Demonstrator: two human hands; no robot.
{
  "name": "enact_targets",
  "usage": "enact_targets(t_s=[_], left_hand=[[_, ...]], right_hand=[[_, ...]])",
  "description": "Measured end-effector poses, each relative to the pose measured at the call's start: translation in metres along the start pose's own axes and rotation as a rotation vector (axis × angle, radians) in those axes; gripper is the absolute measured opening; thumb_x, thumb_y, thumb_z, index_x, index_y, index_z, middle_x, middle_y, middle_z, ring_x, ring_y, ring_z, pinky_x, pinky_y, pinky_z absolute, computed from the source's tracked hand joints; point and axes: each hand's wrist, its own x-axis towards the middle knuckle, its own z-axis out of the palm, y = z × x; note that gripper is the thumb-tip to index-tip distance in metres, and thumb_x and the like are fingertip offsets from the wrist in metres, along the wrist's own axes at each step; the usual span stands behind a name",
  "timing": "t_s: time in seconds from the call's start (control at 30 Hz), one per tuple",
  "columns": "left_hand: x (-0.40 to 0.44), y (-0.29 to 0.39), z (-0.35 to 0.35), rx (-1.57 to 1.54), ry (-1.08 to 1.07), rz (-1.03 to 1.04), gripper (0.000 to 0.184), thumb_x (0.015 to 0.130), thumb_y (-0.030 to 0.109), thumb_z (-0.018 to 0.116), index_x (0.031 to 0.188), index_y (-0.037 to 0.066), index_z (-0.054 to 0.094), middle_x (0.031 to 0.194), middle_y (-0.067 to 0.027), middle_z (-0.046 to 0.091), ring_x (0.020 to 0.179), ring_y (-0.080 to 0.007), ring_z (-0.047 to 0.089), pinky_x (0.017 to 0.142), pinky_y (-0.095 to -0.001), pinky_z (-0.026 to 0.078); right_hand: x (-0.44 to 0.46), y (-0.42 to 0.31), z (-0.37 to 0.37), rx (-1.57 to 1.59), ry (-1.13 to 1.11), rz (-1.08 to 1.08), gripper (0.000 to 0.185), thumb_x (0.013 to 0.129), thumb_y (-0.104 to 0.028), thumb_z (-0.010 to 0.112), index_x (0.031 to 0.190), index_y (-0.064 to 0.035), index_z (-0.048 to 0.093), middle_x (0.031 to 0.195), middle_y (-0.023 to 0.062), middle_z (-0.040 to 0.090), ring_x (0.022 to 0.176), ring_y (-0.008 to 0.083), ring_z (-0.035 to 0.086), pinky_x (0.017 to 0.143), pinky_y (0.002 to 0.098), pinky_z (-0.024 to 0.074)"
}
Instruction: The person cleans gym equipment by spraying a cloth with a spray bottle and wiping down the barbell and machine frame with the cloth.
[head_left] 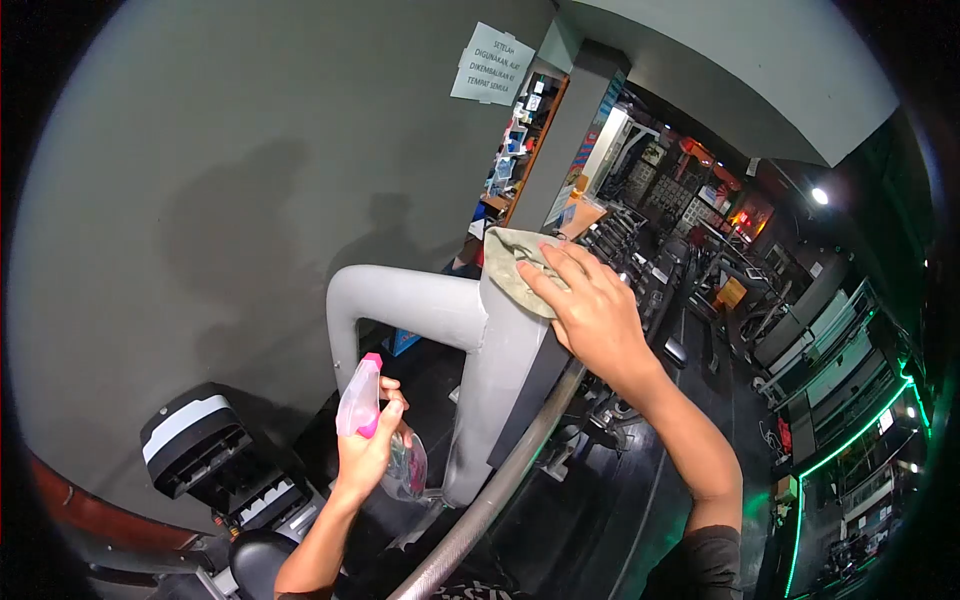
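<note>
The cloth point(513, 278) is pale grey-green with darker marks, the frame point(415, 300) is light grey, and the bar point(500, 478) is dull silver with a fine crosshatch, while the bottle point(405, 470) is clear below a whitish, see-through trigger head point(360, 400) with hot-pink ends. The wall point(200, 130) is plain dark grey, the sign point(492, 64) is white with dark lettering, and the machine point(200, 450) at the lower left is black with a white band. Black covers the floor point(600, 520) and the sleeve point(700, 565), and at the right a strip light point(850, 437) glows bright green.
</note>
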Motion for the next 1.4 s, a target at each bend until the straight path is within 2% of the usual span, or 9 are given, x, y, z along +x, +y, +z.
enact_targets(t_s=[0.07, 0.33, 0.6, 0.67, 0.77, 0.93, 1.07, 1.27, 1.4], left_hand=[[0.002, 0.0, -0.003, -0.007, -0.005, 0.033, 0.028, 0.091, 0.011, 0.058, 0.112, -0.002, 0.046, 0.087, -0.0064, 0.051, 0.055, -0.0119, 0.052, 0.049, -0.0258, 0.046], [0.004, 0.007, -0.005, 0.012, 0.025, 0.048, 0.027, 0.09, 0.011, 0.059, 0.111, -0.002, 0.048, 0.086, -0.0065, 0.052, 0.057, -0.0116, 0.053, 0.049, -0.0253, 0.047], [0.001, 0.007, 0.008, 0.02, -0.012, 0.049, 0.027, 0.089, 0.009, 0.059, 0.111, -0.003, 0.049, 0.086, -0.0075, 0.053, 0.055, -0.0109, 0.053, 0.049, -0.025, 0.047], [0.0, 0.006, 0.007, 0.036, -0.026, 0.046, 0.027, 0.089, 0.009, 0.06, 0.111, -0.003, 0.049, 0.086, -0.0078, 0.053, 0.055, -0.0111, 0.053, 0.049, -0.0249, 0.047], [0.0, 0.004, 0.008, 0.036, -0.033, 0.056, 0.028, 0.089, 0.008, 0.06, 0.112, -0.003, 0.049, 0.087, -0.0087, 0.054, 0.056, -0.0115, 0.054, 0.049, -0.0247, 0.047], [0.002, 0.0, 0.003, 0.004, 0.017, 0.076, 0.028, 0.089, 0.008, 0.059, 0.112, -0.003, 0.048, 0.087, -0.0085, 0.053, 0.054, -0.0119, 0.054, 0.048, -0.0245, 0.047], [0.0, 0.003, -0.002, -0.049, 0.056, 0.084, 0.028, 0.091, 0.011, 0.058, 0.112, -0.002, 0.046, 0.085, -0.0065, 0.051, 0.054, -0.0118, 0.052, 0.05, -0.0254, 0.046], [0.002, 0.005, -0.01, 0.009, 0.089, 0.098, 0.027, 0.091, 0.012, 0.057, 0.112, -0.001, 0.046, 0.086, -0.0058, 0.051, 0.054, -0.011, 0.051, 0.05, -0.025, 0.046], [0.002, 0.007, -0.007, -0.018, 0.065, 0.093, 0.028, 0.09, 0.012, 0.059, 0.112, 0.0, 0.046, 0.086, -0.0053, 0.051, 0.055, -0.0107, 0.051, 0.05, -0.0253, 0.046]], right_hand=[[-0.003, -0.001, 0.007, -0.234, 0.141, -0.102, 0.035, 0.072, -0.014, 0.063, 0.107, -0.0121, 0.063, 0.12, 0.011, 0.057, 0.111, 0.0296, 0.053, 0.088, 0.041, 0.0437], [-0.039, -0.024, 0.003, -0.301, 0.127, -0.173, 0.019, 0.077, -0.018, 0.058, 0.095, -0.0114, 0.064, 0.119, 0.0098, 0.057, 0.112, 0.0279, 0.052, 0.084, 0.0429, 0.0432], [-0.061, -0.043, 0.007, -0.265, -0.24, -0.357, 0.026, 0.077, -0.019, 0.055, 0.096, -0.0047, 0.065, 0.099, 0.0044, 0.055, 0.108, 0.0194, 0.048, 0.086, 0.0362, 0.0415], [-0.05, -0.043, -0.004, -0.15, -0.524, -0.383, 0.023, 0.077, -0.016, 0.055, 0.095, -0.0063, 0.065, 0.098, 0.0033, 0.058, 0.104, 0.0188, 0.051, 0.084, 0.0348, 0.0414], [-0.021, -0.039, -0.033, 0.026, -0.679, -0.353, 0.021, 0.077, -0.013, 0.056, 0.095, -0.0089, 0.065, 0.096, 0.0031, 0.059, 0.101, 0.0191, 0.053, 0.08, 0.0341, 0.0409], [0.032, -0.034, -0.048, -0.071, 0.072, -0.299, 0.022, 0.074, -0.012, 0.057, 0.095, -0.0083, 0.063, 0.114, 0.0094, 0.058, 0.113, 0.0266, 0.051, 0.093, 0.0402, 0.0404], [0.01, -0.03, 0.029, -0.285, 0.051, -0.255, 0.02, 0.075, -0.014, 0.057, 0.092, -0.0061, 0.064, 0.13, 0.0121, 0.051, 0.128, 0.0281, 0.041, 0.106, 0.0424, 0.0316], [-0.004, -0.037, 0.024, -0.355, -0.075, -0.42, 0.023, 0.076, -0.019, 0.057, 0.092, -0.0053, 0.067, 0.123, 0.012, 0.057, 0.125, 0.024, 0.044, 0.106, 0.0422, 0.0317], [-0.027, -0.037, 0.05, -0.262, -0.183, -0.562, 0.02, 0.073, -0.019, 0.057, 0.087, -0.0084, 0.067, 0.119, 0.0048, 0.059, 0.121, 0.0207, 0.047, 0.106, 0.0372, 0.0341]])
